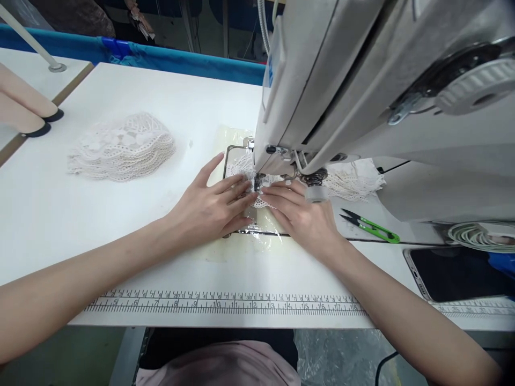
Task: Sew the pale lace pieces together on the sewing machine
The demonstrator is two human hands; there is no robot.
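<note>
A piece of white lace [241,165] lies flat on the bed of the sewing machine [298,102], under its presser foot [258,181]. My left hand [215,206] rests on the left part of the lace with its fingers spread and its thumb pointing away from me. From the right, my right hand [303,212] lies low over the lace, fingers stretched towards the presser foot. The fingertips of both hands are close to the needle area. Part of the lace is hidden beneath the fingers and the machine head.
A stack of white lace pieces [124,147] lies on the left. More lace [354,179] sits behind the machine head's right side. Green thread snips [372,228], a phone [458,272] and a coiled cord [480,236] are on the right. A printed ruler [225,304] runs along the front edge.
</note>
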